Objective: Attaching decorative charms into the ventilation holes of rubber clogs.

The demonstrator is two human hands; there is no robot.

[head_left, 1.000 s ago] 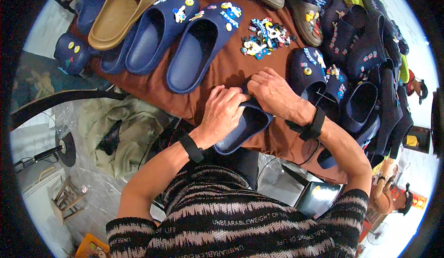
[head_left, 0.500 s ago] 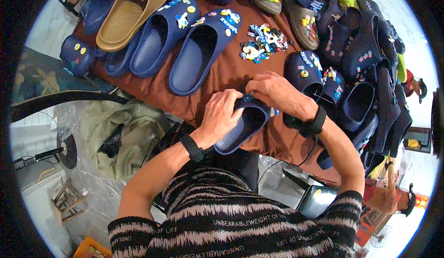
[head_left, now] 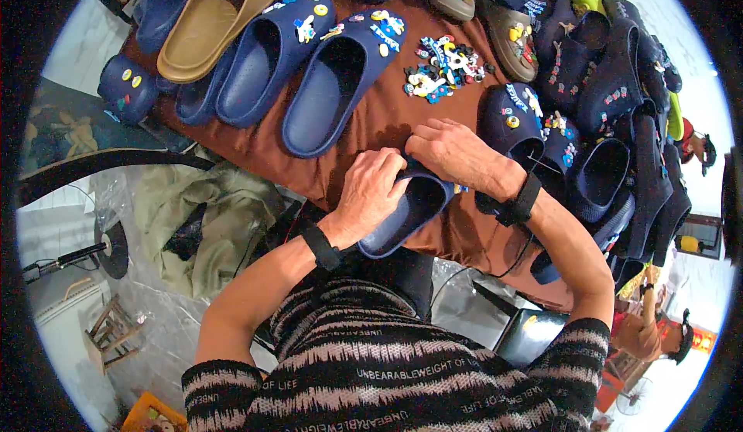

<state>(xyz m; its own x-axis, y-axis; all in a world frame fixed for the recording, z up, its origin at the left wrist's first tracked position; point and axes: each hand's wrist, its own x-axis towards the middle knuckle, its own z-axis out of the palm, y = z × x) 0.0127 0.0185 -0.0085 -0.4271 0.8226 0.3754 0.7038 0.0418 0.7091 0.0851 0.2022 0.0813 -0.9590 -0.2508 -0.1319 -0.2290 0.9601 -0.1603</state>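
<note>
A navy blue clog rests at the table's near edge, its heel end toward me and its front mostly hidden under my hands. My left hand is closed on the clog's left side, the thumb over its upper. My right hand is bent over the front of the clog, fingers curled together; its fingertips and whatever they pinch are hidden. Beyond the hands lies a heap of small colourful shoe charms. Just left of it sits a larger navy clog with charms on its upper.
Brown cloth covers the table. More navy clogs and a tan clog line the far left. Many dark clogs are piled at the right. Crumpled olive fabric lies at the left, and a person is at the far right.
My right hand has shifted slightly left over the clog's front, covering a small blue-green charm that showed between my hands before. The left hand and the clog have hardly moved.
</note>
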